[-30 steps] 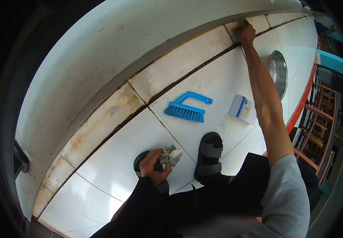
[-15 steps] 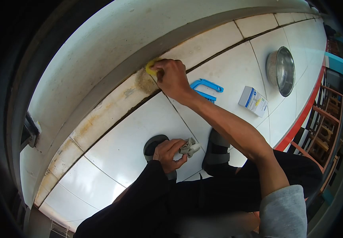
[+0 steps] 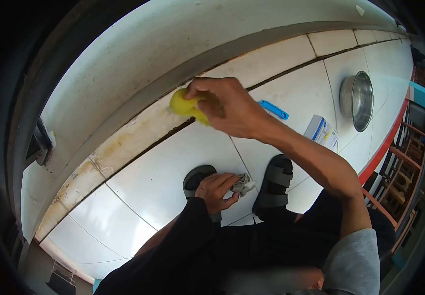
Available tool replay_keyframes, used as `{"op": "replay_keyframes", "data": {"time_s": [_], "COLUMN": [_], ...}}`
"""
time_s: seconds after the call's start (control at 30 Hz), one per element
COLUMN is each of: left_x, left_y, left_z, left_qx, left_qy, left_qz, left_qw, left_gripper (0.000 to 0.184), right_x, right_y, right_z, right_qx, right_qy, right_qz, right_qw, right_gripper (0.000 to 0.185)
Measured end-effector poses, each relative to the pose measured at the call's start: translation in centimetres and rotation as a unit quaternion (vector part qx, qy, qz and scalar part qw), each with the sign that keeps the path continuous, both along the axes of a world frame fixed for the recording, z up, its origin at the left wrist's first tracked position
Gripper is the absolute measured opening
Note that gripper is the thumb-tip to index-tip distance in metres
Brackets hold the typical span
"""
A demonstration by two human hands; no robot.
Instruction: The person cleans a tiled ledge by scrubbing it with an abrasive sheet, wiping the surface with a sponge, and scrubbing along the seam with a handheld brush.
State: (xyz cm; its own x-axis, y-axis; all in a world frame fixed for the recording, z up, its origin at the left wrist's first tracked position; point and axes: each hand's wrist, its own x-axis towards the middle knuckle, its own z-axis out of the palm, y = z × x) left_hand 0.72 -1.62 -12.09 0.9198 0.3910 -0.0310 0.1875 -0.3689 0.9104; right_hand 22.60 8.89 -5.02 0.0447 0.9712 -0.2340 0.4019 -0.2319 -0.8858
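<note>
My right hand [image 3: 229, 105] is closed around a yellow sponge [image 3: 183, 103]. The sponge is over the strip of stained border tiles [image 3: 116, 147] along the foot of the wall; whether it touches them I cannot tell. Low down between my sandalled feet, my left hand [image 3: 217, 191] grips a crumpled grey cloth [image 3: 243, 185]. Beyond my right wrist lies a blue brush [image 3: 274, 109], partly hidden by the forearm. A white and blue box [image 3: 321, 132] is on the floor tiles to its right.
A metal bowl [image 3: 357, 101] stands on the tiles at the right. The pale wall [image 3: 124, 73] curves along the far side. My sandals [image 3: 274, 189] rest on the white floor. A red edge [image 3: 387, 142] and wooden furniture [image 3: 409, 167] lie beyond.
The sponge, earlier mostly hidden under my right hand at the wall's foot, has come toward me and shows more. My left hand still holds the cloth. The view has shifted slightly.
</note>
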Motion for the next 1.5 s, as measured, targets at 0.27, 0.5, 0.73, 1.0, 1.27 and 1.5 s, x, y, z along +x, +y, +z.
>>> {"op": "replay_keyframes", "data": {"time_s": [0.27, 0.5, 0.73, 1.0, 1.27, 1.5], "left_x": [0.1, 0.1, 0.6, 0.0, 1.0, 1.2], "left_y": [0.2, 0.0, 0.2, -0.7, 0.4, 0.8], "left_z": [-0.3, -0.2, 0.1, -0.4, 0.2, 0.0], "left_qx": [-0.022, -0.016, -0.019, 0.003, -0.058, -0.077], "left_qy": [-0.002, -0.023, -0.034, 0.007, 0.001, -0.002], "left_qz": [0.0, 0.008, 0.017, 0.012, 0.038, 0.043], "left_qw": [1.0, 1.0, 0.999, 1.0, 0.998, 0.996], "left_gripper": [0.042, 0.042, 0.045, 0.044, 0.04, 0.041], "right_x": [32.2, 13.0, -10.9, -19.0, 19.7, 34.1], "right_y": [-6.8, -3.1, 2.3, 4.7, -2.9, -5.0], "right_z": [-9.1, -8.4, -7.9, -7.5, 1.2, -10.1], "right_qx": [-0.034, -0.032, 0.014, 0.112, -0.09, -0.171], "right_qy": [-0.505, -0.443, -0.298, -0.033, -0.307, -0.549], "right_qz": [-0.188, -0.17, 0.091, 0.177, 0.083, -0.333], "right_qw": [0.842, 0.88, 0.95, 0.977, 0.944, 0.747], "right_gripper": [0.035, 0.026, 0.008, 0.018, 0.036, 0.026]}}
